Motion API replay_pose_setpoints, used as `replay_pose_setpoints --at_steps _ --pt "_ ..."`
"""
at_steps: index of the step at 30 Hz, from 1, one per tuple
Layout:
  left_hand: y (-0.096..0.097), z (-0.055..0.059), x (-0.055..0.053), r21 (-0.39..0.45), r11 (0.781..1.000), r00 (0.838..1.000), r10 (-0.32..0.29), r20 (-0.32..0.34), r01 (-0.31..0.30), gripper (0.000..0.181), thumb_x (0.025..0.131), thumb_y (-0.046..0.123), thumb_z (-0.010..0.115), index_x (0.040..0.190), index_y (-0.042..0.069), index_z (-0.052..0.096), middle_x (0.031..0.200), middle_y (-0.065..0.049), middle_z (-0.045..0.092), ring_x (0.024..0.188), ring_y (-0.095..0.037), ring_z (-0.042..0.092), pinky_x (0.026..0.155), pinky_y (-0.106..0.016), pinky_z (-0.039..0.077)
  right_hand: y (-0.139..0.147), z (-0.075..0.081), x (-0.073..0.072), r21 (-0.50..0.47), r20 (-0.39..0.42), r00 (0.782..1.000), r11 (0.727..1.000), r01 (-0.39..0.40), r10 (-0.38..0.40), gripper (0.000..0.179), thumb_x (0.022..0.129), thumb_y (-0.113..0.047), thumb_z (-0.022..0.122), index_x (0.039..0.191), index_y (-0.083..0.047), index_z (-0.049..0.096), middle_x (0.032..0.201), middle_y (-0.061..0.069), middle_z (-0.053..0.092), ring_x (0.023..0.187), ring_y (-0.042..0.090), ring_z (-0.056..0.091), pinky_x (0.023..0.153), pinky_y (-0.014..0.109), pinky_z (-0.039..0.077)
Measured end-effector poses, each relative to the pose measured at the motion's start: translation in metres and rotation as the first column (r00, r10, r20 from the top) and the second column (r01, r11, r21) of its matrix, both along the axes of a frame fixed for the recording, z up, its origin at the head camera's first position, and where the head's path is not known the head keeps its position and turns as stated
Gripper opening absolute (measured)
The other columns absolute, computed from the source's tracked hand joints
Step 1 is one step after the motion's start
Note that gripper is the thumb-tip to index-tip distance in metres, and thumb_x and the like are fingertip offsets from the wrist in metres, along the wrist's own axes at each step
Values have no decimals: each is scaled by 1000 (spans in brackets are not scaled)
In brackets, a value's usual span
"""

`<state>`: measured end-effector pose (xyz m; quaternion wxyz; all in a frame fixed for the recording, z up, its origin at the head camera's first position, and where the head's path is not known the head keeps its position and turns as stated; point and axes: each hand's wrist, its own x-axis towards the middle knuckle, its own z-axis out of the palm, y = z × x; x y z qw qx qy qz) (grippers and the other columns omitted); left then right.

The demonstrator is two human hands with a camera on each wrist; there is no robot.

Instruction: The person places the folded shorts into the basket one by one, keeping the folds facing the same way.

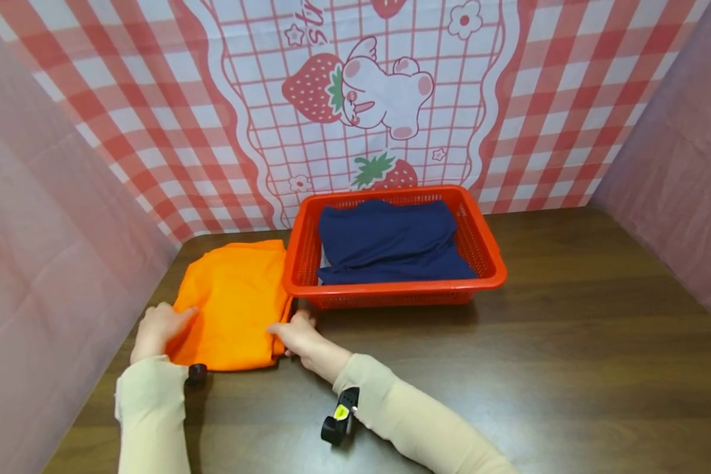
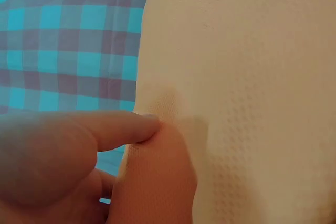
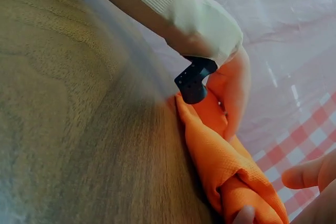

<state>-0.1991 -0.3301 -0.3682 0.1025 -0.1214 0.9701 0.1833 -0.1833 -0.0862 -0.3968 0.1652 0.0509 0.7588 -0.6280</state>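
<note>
A folded orange cloth (image 1: 232,306) lies flat on the table, its right side right up against the red basket (image 1: 391,289). At its left edge, my left hand (image 1: 161,326) grips the fabric, thumb on top; the left wrist view shows the thumb (image 2: 126,127) pressing into it. My right hand (image 1: 302,339) holds the right edge near the basket's front left corner, thumb over the top and fingers at the side. In the right wrist view the cloth's layered edge (image 3: 210,156) shows, with the right thumb (image 3: 304,176) above it.
Inside the basket lies a folded navy cloth (image 1: 385,240), a bit of grey showing under its left side. A red-and-white checked curtain (image 1: 539,131) hangs behind the wooden table (image 1: 569,329). Pink cloth walls (image 1: 47,230) stand at both sides. Each wrist wears a black camera mount (image 1: 340,415).
</note>
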Motion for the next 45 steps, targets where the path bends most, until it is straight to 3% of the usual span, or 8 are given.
replay_pose_setpoints --at_steps 2,6,9,16,22,27,34,45 --pt "1 -2 -1 23 999 999 31 8 -31 75 91 45 37 123 -23 30 120 -45 32 104 -57 35 90 -65 29 -2 -1 0 24 -27 999 999 36 -36 68 74 -14 66 126 13 34 128 30 29 74 25 54 68 27 48" --pt "5 -8 -5 27 998 998 58 23 -59 80 91 48 35 130 -21 20 127 -45 23 112 -62 25 92 -73 12 -7 0 1 75 -94 991 992 101 -94 72 71 -13 68 127 16 33 129 34 28 114 41 39 99 41 34" --pt "8 -10 -9 55 998 999 43 6 -44 82 91 49 33 133 -19 16 130 -44 22 114 -61 23 93 -72 8 -11 0 1 71 -126 983 987 141 -131 68 72 -12 67 124 16 35 127 34 31 113 43 41 99 43 35" --pt "14 -4 -12 176 983 999 48 -24 -43 83 93 47 32 135 -19 6 134 -42 20 118 -53 28 102 -57 23 -18 -2 -3 -18 -161 971 984 177 -178 60 81 -14 61 127 12 33 128 32 35 118 40 40 101 42 33" --pt "15 -3 -12 175 983 997 58 -43 -50 80 93 47 30 130 -24 19 129 -43 28 115 -53 34 100 -56 28 -19 -3 -10 -101 -91 985 985 138 -147 59 86 -21 57 131 9 34 128 21 45 118 31 44 101 38 34" --pt "16 -5 -10 235 969 997 72 23 -75 86 91 54 33 128 -24 25 129 -41 32 109 -49 40 98 -54 31 -19 -6 -12 -96 -62 995 993 73 -79 59 85 -25 60 127 9 38 121 17 53 110 26 50 97 36 39" --pt "17 -6 -7 263 963 998 65 -7 -60 72 90 48 44 119 -18 40 110 -32 49 89 -37 51 82 -46 43 -16 -9 -14 -94 -24 998 994 63 -65 54 82 -27 63 123 5 46 114 12 57 99 22 55 91 34 44" --pt "19 -4 -9 428 902 998 60 0 -54 51 93 29 44 119 -15 40 103 -23 52 84 -27 55 74 -35 47 -19 -7 -12 -38 -29 991 991 128 -129 44 75 -24 71 108 -1 53 96 7 59 83 19 56 82 33 47"
